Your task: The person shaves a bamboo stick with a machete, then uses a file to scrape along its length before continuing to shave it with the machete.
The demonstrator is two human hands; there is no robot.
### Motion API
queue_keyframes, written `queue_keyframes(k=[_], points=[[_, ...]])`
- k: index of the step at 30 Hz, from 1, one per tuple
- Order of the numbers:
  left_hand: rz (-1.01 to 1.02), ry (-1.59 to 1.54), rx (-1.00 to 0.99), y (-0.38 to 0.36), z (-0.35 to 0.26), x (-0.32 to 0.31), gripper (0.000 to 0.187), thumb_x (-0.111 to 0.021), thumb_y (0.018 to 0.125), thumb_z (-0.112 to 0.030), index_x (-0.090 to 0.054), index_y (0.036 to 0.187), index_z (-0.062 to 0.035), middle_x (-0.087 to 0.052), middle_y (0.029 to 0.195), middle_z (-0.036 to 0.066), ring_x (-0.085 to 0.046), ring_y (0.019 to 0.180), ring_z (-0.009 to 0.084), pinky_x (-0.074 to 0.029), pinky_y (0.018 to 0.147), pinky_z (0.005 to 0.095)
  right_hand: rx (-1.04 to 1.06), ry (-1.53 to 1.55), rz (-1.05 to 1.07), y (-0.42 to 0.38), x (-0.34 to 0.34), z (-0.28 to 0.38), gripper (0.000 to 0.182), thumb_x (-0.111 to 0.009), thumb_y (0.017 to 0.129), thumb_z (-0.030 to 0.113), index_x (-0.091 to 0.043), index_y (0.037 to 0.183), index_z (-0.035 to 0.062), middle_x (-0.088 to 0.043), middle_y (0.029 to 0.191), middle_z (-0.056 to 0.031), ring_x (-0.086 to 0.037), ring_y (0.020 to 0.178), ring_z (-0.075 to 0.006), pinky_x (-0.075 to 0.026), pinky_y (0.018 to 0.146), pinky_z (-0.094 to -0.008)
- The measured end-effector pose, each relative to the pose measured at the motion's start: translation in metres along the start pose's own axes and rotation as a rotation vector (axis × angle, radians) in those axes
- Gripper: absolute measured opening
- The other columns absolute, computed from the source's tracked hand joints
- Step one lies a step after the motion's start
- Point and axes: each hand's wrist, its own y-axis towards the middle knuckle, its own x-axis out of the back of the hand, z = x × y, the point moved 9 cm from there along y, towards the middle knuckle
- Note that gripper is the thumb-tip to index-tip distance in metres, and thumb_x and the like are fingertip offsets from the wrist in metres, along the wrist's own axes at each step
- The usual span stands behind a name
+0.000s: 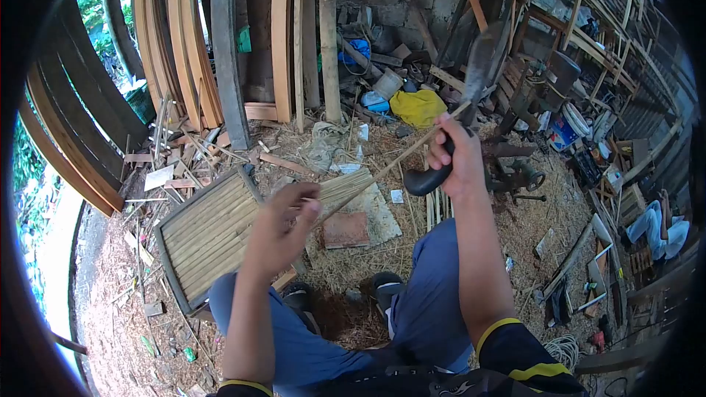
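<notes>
Head view, only one. Person seated low, knees apart, blue trousers, in a cluttered wood workshop.

Right hand (pixel 454 156) raised, fist closed tight round the dark curved handle of a big knife (pixel 478 73); blade points up and away, broad, dull grey. Looks heavy at the blade end, so the grip sits right at the handle's curve.

Left hand (pixel 283 229) lower, fingers curled and pinched on the near end of a thin bamboo strip (pixel 390 165). The strip runs diagonally up to the right hand and crosses just at the knife's handle; whether the edge touches it, cannot tell.

My guess is the strip is light, springy and stiff along its length, likely to split lengthwise, with splintery edges. Best held near the end, as here, fingers clear of the blade line.

Below the left hand: a framed bamboo-slat panel (pixel 202 239) flat on the ground, more loose strips fanned beside it. Shavings and sawdust all over the floor. Curved planks (pixel 187 37) lean on the wall behind. Yellow bag (pixel 418 106) further back.
</notes>
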Motion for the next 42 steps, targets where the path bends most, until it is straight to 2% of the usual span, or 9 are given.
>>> queue_keyframes(k=[5,10,15,19,20,24,30,36,42], points=[[0.165,-0.134,0.030,0.002,0.002,-0.054,0.027,-0.054,0.108,-0.023,-0.065,0.117,-0.0004,-0.066,0.091,0.006,-0.062,0.081,0.0124,-0.050,0.069,0.0288,-0.057,-0.069,0.138,-0.011,-0.044,-0.014,0.022,-0.070,0.097,0.022,-0.063,0.099,0.0018,-0.056,0.069,-0.0012,-0.043,0.045,-0.0085,-0.037,0.043,-0.0287],[0.254,-0.568,0.184,0.007,0.008,-0.075,0.025,-0.046,0.111,-0.024,-0.061,0.107,-0.0044,-0.047,0.076,-0.004,-0.037,0.054,0.0025,-0.030,0.049,0.0204,0.009,-0.261,0.076,-0.020,-0.070,-0.001,0.044,-0.060,0.102,0.045,-0.063,0.099,0.0012,-0.048,0.060,0.0022,-0.040,0.041,-0.0076,-0.035,0.041,-0.0268],[0.203,-0.805,0.318,0.008,0.013,-0.061,0.020,-0.047,0.111,-0.025,-0.054,0.105,-0.0077,-0.042,0.075,-0.005,-0.031,0.053,0.0017,-0.025,0.047,0.0202,0.155,-0.539,0.013,-0.016,-0.049,0.019,0.064,-0.047,0.104,0.062,-0.063,0.091,0.0011,-0.045,0.055,0.0015,-0.042,0.042,-0.0085,-0.035,0.041,-0.0273],[0.211,-0.866,0.334,0.010,0.015,-0.059,0.018,-0.047,0.111,-0.026,-0.050,0.105,-0.0095,-0.042,0.075,-0.004,-0.030,0.052,0.0025,-0.024,0.045,0.0212,0.358,-0.950,0.081,-0.022,-0.043,0.027,0.056,-0.052,0.104,0.054,-0.066,0.087,0.0021,-0.051,0.053,-0.0034,-0.051,0.046,-0.0127,-0.039,0.045,-0.0330],[0.231,-0.890,0.351,0.008,0.015,-0.060,0.019,-0.046,0.111,-0.027,-0.050,0.104,-0.0098,-0.041,0.074,-0.004,-0.030,0.052,0.0027,-0.023,0.045,0.0215,0.604,-1.183,0.092,-0.026,-0.052,0.035,0.052,-0.057,0.102,0.052,-0.064,0.086,0.0029,-0.055,0.056,-0.0106,-0.058,0.050,-0.0246,-0.043,0.050,-0.0394],[0.299,-0.957,0.393,0.003,0.007,-0.062,0.023,-0.043,0.112,-0.029,-0.049,0.102,-0.0098,-0.037,0.070,-0.006,-0.027,0.050,0.0031,-0.021,0.043,0.0229,0.869,-1.598,0.243,-0.055,-0.096,0.035,0.052,-0.063,0.096,0.056,-0.064,0.088,0.0049,-0.063,0.067,-0.0138,-0.065,0.062,-0.0362,-0.048,0.053,-0.0438],[0.310,-0.934,0.405,-0.006,-0.003,-0.060,0.027,-0.042,0.112,-0.035,-0.048,0.099,-0.0115,-0.030,0.065,-0.007,-0.023,0.047,0.0037,-0.018,0.042,0.0242,1.139,-1.711,0.307,-0.063,-0.109,0.033,0.053,-0.062,0.094,0.061,-0.065,0.087,0.0079,-0.064,0.065,-0.0107,-0.066,0.059,-0.0345,-0.050,0.053,-0.0421],[0.320,-0.921,0.392,-0.014,-0.006,-0.060,0.028,-0.042,0.112,-0.035,-0.047,0.097,-0.0116,-0.031,0.062,-0.006,-0.023,0.045,0.0043,-0.017,0.040,0.0249,1.080,-1.780,0.180,-0.040,-0.106,0.066,0.054,-0.063,0.093,0.062,-0.066,0.085,0.0085,-0.062,0.061,-0.0108,-0.066,0.056,-0.0331,-0.050,0.050,-0.0431],[0.304,-0.857,0.351,-0.016,-0.007,-0.058,0.029,-0.042,0.112,-0.035,-0.047,0.097,-0.0112,-0.031,0.061,-0.006,-0.023,0.044,0.0043,-0.018,0.040,0.0249,1.208,-1.812,0.203,-0.048,-0.107,0.071,0.054,-0.063,0.093,0.060,-0.063,0.077,0.0091,-0.061,0.059,-0.0099,-0.065,0.054,-0.0323,-0.051,0.050,-0.0428]])
